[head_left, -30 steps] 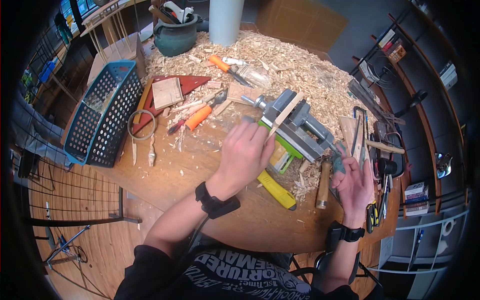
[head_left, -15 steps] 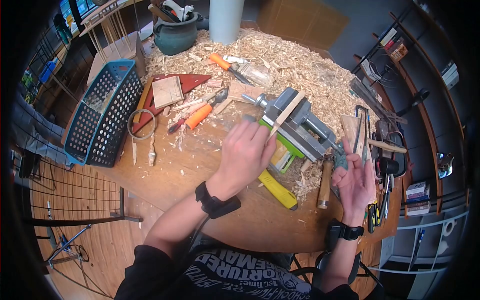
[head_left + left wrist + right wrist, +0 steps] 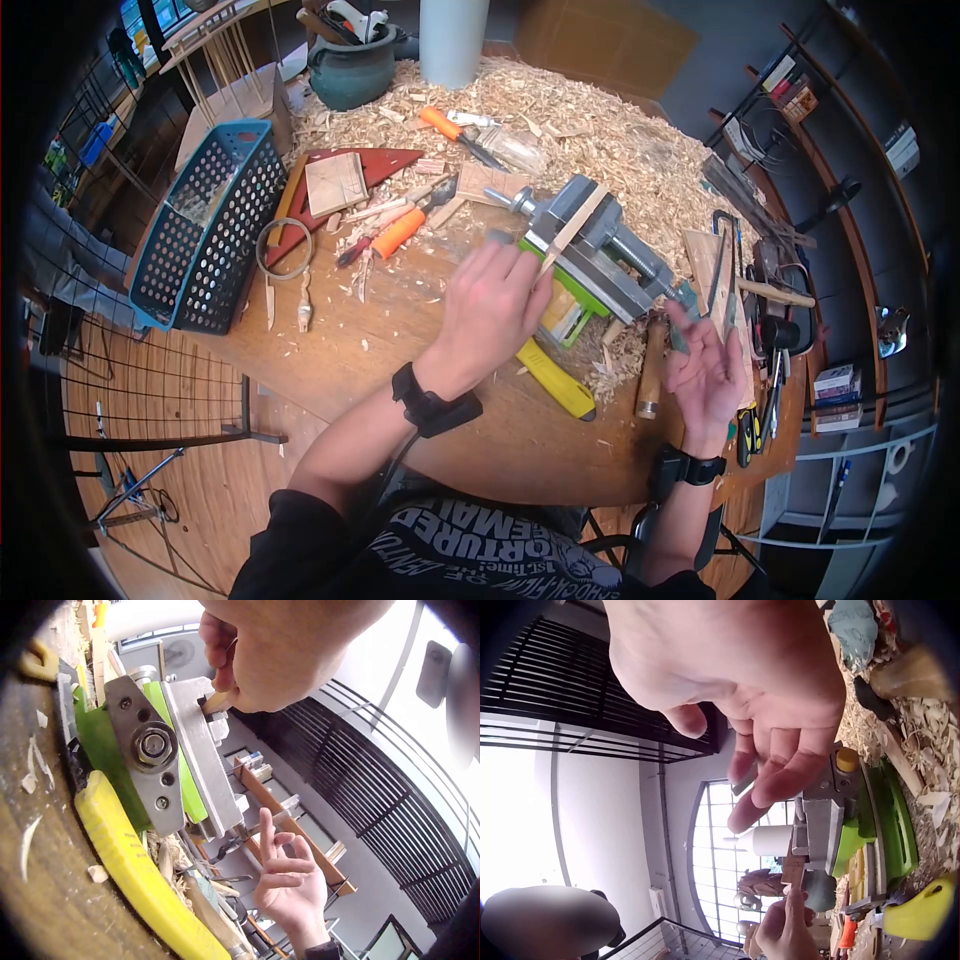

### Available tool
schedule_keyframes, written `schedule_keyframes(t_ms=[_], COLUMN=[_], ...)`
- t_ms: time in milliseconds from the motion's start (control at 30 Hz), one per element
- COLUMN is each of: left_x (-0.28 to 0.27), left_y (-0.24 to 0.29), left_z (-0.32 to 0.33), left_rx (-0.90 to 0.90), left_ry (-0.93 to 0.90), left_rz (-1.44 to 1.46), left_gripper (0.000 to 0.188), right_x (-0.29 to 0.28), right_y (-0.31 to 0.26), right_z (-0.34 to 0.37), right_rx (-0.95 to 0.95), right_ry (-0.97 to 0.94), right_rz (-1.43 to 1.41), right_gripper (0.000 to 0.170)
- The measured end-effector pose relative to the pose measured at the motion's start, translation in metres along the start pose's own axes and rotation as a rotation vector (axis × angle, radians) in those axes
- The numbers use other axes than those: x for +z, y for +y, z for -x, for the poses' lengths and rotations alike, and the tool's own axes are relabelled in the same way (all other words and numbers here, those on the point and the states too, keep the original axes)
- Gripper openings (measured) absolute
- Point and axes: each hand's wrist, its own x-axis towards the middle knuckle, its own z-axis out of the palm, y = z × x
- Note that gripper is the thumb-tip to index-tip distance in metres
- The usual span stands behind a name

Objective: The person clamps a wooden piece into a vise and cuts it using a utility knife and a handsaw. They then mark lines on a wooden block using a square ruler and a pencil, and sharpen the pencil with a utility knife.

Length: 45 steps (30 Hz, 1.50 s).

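Observation:
My left hand (image 3: 490, 300) pinches the near end of a slim pale wooden strip (image 3: 577, 225). The strip slants up and away across a grey metal bench vise (image 3: 600, 262) with a bright green base. In the left wrist view the strip's end (image 3: 217, 703) shows between thumb and fingers, right at the vise's top edge. Off to the vise's right, my right hand (image 3: 708, 375) is held palm up with loosely bent fingers and nothing in it. Below the vise lies a yellow handle (image 3: 556, 380), and a wooden handle (image 3: 651, 372) is beside the right hand.
Wood shavings (image 3: 610, 130) heap behind the vise. To the left are a blue perforated basket (image 3: 205, 230), a red triangle (image 3: 385, 165), a ring (image 3: 284, 250) and an orange-handled tool (image 3: 398, 234). Saws and other tools, with a mallet (image 3: 775, 335), crowd the right edge.
The right hand's fingers have bent and shifted slightly, its index finger now pointing more to the upper left. My left hand and the strip have stayed nearly in place.

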Motion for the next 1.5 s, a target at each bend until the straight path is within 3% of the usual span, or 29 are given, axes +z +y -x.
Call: schedule_keyframes(t_ms=[133, 233, 300, 433, 633, 700, 733, 800, 900, 933, 1000, 1233, 1500], left_x=[0.001, 0.002, 0.003, 0.003, 0.002, 0.002, 0.002, 0.002, 0.001, 0.002, 0.002, 0.000, -0.004], left_y=[0.000, 0.000, 0.000, -0.001, -0.001, 0.000, 0.000, 0.000, 0.000, 0.000, 0.000, 0.002, 0.001], left_z=[0.000, 0.001, 0.001, 0.002, 0.001, 0.001, 0.001, 0.001, 0.001, 0.001, 0.001, 0.000, -0.002], left_rx=[-0.001, -0.006, -0.004, -0.003, -0.008, -0.011, -0.013, -0.009, -0.012, -0.012, -0.014, -0.030, -0.057], left_ry=[-0.001, -0.011, -0.005, -0.006, -0.007, -0.007, -0.009, -0.007, -0.005, -0.004, -0.005, -0.028, -0.033], left_rz=[0.001, -0.008, -0.002, 0.003, 0.008, 0.006, 0.006, 0.005, 0.000, 0.000, -0.005, -0.022, -0.037], left_gripper=[0.018, 0.018, 0.018, 0.018, 0.018, 0.018, 0.018, 0.018, 0.017, 0.017, 0.017, 0.015, 0.012], right_x=[0.009, 0.006, 0.001, 0.004, 0.005, 0.006, 0.005, 0.001, -0.001, -0.002, -0.007, -0.016, -0.017], right_y=[0.001, 0.001, 0.006, 0.010, 0.012, 0.009, 0.010, 0.012, 0.004, 0.003, 0.003, 0.007, 0.002], right_z=[-0.005, -0.009, -0.010, -0.011, -0.022, -0.024, -0.025, -0.031, -0.036, -0.037, -0.041, -0.049, -0.053], right_rx=[-0.170, -0.197, -0.086, -0.105, -0.124, -0.127, -0.127, -0.389, -0.429, -0.428, -0.201, -0.269, -0.033], right_ry=[0.098, 0.088, 0.228, 0.222, 0.363, 0.341, 0.340, 0.246, 0.150, 0.152, 0.157, 0.173, 0.092], right_rz=[-0.063, 0.160, 0.352, 0.455, 0.850, 1.468, 1.470, 1.718, 1.823, 1.826, 1.624, 1.552, 1.271], right_gripper=[0.046, 0.042, 0.036, 0.028, 0.024, 0.026, 0.026, 0.028, 0.031, 0.031, 0.032, 0.038, 0.040])
